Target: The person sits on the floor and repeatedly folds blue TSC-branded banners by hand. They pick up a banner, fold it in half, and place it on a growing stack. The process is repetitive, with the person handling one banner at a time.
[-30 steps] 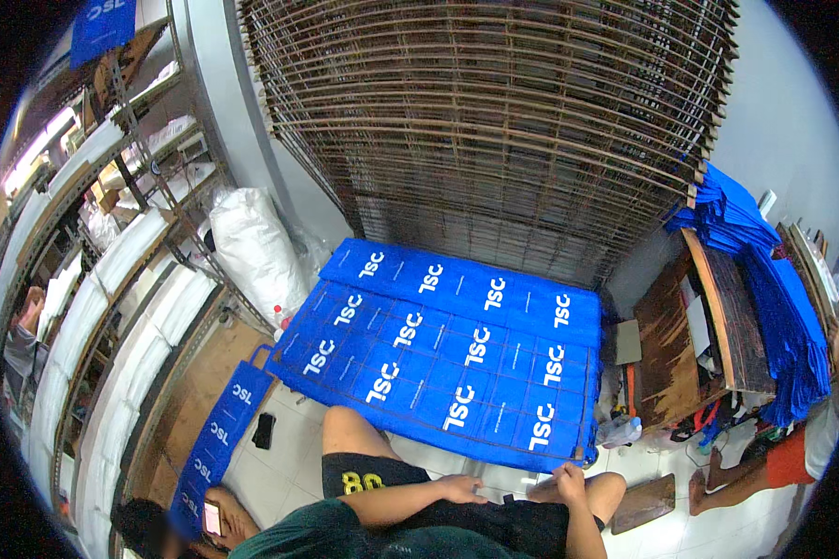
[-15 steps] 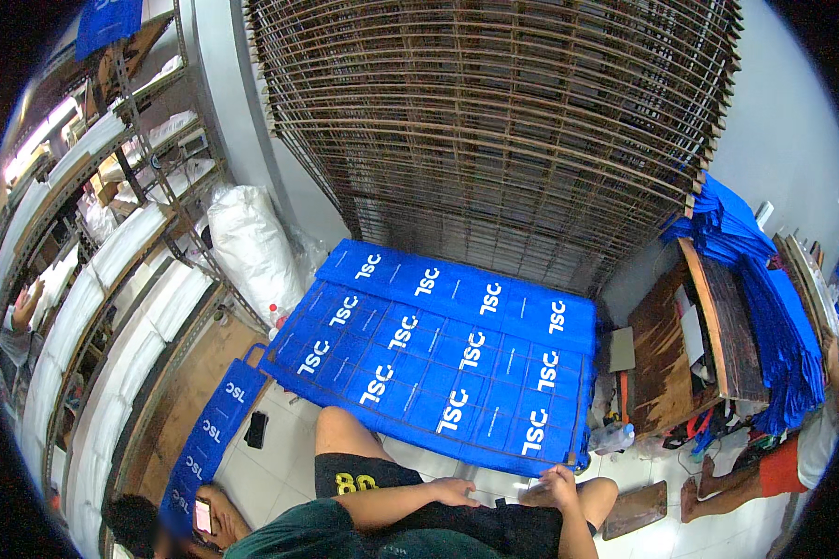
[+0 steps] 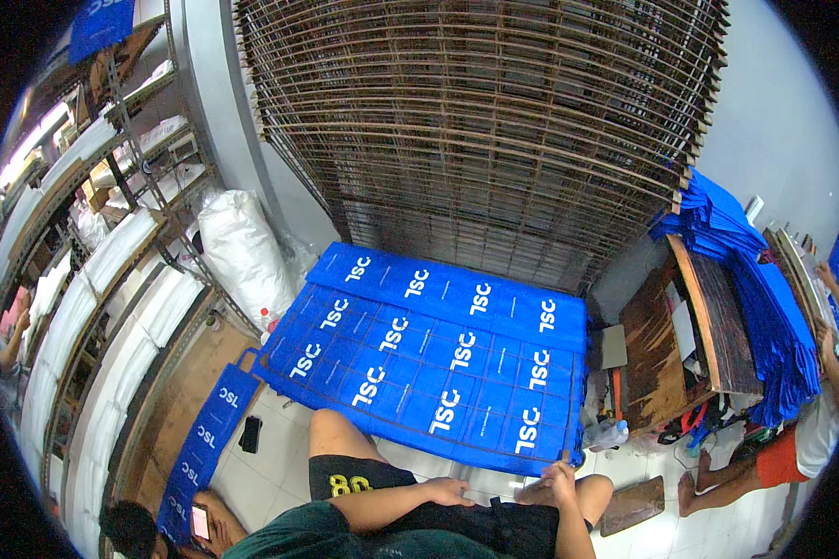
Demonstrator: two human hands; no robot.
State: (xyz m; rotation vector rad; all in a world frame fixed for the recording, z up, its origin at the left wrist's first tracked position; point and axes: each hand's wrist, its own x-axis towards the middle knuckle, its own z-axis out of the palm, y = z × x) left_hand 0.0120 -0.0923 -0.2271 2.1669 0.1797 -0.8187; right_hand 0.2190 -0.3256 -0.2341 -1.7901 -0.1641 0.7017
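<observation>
In front of me a wide wire rack (image 3: 421, 347) lies over blue printed fabric sheets (image 3: 499, 438), its thin bars crossing them in a grid. My right hand (image 3: 559, 481) is closed at the near right corner of the rack, its fingertips pinching the frame there. Over my lap rests my left hand (image 3: 449, 491), apart from the fabric, with its fingers curled together. What those fingers hold, if anything, is hidden.
Behind the fabric rises a tall stack of wire racks (image 3: 475, 121). To the right, blue fabric (image 3: 760, 307) drapes over a wooden cabinet (image 3: 718, 321), with another person (image 3: 820, 438) beyond. Shelves and a white sack (image 3: 242, 247) stand left; someone with a phone (image 3: 200, 522) sits lower left.
The whole view has shifted slightly, so things sit a little further left. The person at the right has both hands up near the draped fabric. My own hands stay almost in place.
</observation>
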